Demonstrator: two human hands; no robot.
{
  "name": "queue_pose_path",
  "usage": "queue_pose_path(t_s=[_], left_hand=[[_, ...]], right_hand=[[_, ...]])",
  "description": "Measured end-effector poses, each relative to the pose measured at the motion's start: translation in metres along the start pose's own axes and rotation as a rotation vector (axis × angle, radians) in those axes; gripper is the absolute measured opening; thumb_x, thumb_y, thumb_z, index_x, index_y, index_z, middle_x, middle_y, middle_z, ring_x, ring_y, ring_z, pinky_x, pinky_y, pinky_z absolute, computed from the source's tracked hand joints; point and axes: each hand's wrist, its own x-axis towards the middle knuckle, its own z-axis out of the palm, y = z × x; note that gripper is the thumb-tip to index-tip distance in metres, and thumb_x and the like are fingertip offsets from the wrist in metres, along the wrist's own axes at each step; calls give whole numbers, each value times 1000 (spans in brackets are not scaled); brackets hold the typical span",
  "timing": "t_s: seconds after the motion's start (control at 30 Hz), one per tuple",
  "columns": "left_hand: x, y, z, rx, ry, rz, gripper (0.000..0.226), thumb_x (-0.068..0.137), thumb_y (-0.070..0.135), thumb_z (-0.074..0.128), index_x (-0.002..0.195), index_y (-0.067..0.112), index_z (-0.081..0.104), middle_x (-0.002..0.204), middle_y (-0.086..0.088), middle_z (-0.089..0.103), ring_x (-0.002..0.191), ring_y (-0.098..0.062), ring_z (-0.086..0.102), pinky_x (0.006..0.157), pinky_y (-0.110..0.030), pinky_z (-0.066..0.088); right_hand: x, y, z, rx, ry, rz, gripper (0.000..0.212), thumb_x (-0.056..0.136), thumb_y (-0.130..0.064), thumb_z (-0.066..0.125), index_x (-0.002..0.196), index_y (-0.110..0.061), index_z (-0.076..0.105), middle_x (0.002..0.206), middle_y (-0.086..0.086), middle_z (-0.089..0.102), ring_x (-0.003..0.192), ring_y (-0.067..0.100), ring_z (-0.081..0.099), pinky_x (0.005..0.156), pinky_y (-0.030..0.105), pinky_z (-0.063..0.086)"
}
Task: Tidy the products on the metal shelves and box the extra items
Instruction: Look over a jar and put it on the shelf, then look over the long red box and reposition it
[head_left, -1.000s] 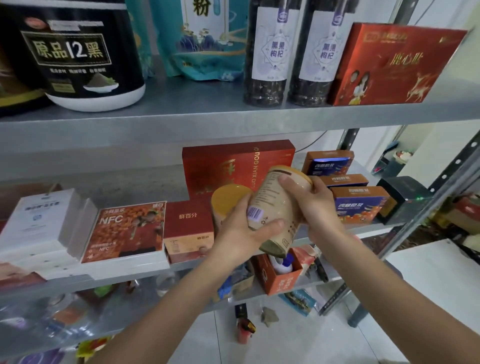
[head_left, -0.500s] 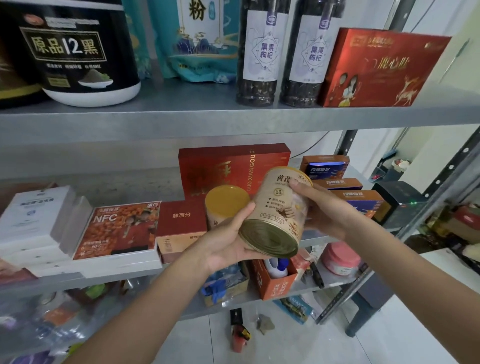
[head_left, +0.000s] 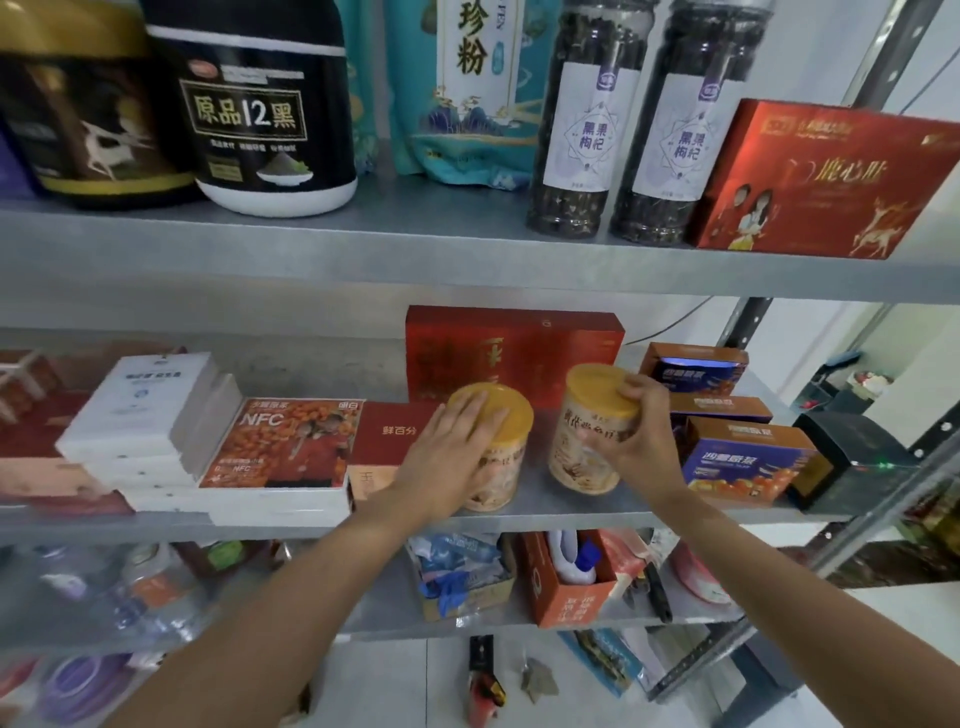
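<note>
Head view, middle shelf (head_left: 571, 506); two cream cans with yellow lids stand on it side by side, a gap between them, in front of a long red box (head_left: 519, 348); left hand (head_left: 457, 441) lies palm down on the lid of the left can (head_left: 501, 478), fingers straight and close together, gripping nothing; right hand (head_left: 636, 431) sits over the right can (head_left: 582, 452), fingers and thumb curled round the lid rim, clamped on it; I read the base of the right can as down on the shelf; whether it stands quite upright or leans a little I cannot tell through the lens bend; small red box (head_left: 389, 431) just left of the left can; NFC box (head_left: 291, 441) further left, lying on a white stack; blue and orange boxes (head_left: 748, 462) just right of the right can; black box (head_left: 852, 462) beyond them at the shelf end; upper shelf carries a black tub (head_left: 260, 119), dark jars (head_left: 592, 130) and a red gift box (head_left: 831, 182)
</note>
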Motion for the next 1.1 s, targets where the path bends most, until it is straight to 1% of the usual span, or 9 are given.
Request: queue_pose_path(t_s=[0.2, 0.37, 0.47, 0.57, 0.67, 0.77, 0.9, 1.0, 1.1], left_hand=[[3, -3, 8, -54, 25, -28, 74, 99, 37, 48, 156, 21, 4, 164, -9, -5, 151, -23, -7, 122, -36, -1], [2, -2, 9, -74, -10, -31, 72, 100, 41, 45, 156, 23, 3, 164, -7, -5, 150, -22, -7, 120, -38, -2], [3, -6, 6, -66, -34, -13, 69, 101, 44, 40, 156, 23, 4, 163, -7, -6, 150, -23, -6, 122, -42, 1], [0, -9, 3, -177, -27, 5, 68, 101, 51, 34, 156, 27, 3, 163, -3, -11, 150, -22, -6, 121, -41, 3], [-3, -21, -1, -367, 93, -160, 71, 96, 61, 25, 156, 28, 5, 163, 1, -10, 150, -22, -3, 119, -43, 10], [-3, -57, -6, -336, 170, -363, 69, 101, 49, 34, 157, 18, 8, 163, -11, -3, 150, -32, 4, 119, -48, 15], [9, -104, -16, -330, 166, -607, 61, 103, 33, 42, 150, 0, 22, 147, -32, 29, 138, -44, 25, 110, -51, 27], [33, -115, -22, -312, 137, -707, 51, 104, 34, 37, 133, -8, 40, 134, -37, 42, 128, -47, 35, 105, -49, 30], [61, -116, -30, -511, 115, -826, 67, 104, 49, 26, 147, -3, 29, 150, -28, 32, 139, -41, 29, 112, -44, 25]], right_hand=[[-18, 26, 15, -209, -99, -173, 71, 71, -23, 86, 121, -1, 41, 139, 21, 34, 126, 34, 42, 87, 42, 55], [-16, 27, 9, -225, -234, -177, 78, 73, -40, 78, 125, 4, 41, 142, 22, 27, 126, 28, 39, 89, 44, 54], [-10, 22, 6, -248, -337, -160, 78, 75, -35, 81, 130, 1, 38, 145, 18, 23, 131, 34, 38, 97, 46, 49], [-8, 10, -1, -155, -374, -19, 57, 88, -46, 61, 130, -18, 35, 140, 2, 24, 121, 17, 46, 99, 37, 46], [6, -6, -7, -18, -230, 157, 51, 90, -56, 43, 129, -23, 38, 136, 0, 32, 111, -6, 47, 98, 24, 44], [37, -15, -7, 79, -34, 378, 56, 97, -46, 50, 141, -13, 39, 149, 10, 32, 133, 21, 39, 106, 33, 36], [68, -23, 0, 179, -19, 636, 62, 99, -42, 51, 149, -10, 31, 149, 14, 39, 134, 32, 41, 110, 41, 36], [86, -19, 3, 169, -5, 716, 55, 102, -36, 44, 145, -3, 36, 122, 15, 52, 107, 29, 53, 91, 38, 47], [111, -14, 1, 273, 72, 776, 50, 102, -31, 44, 139, 3, 40, 91, 9, 50, 89, 24, 49, 88, 42, 52]])
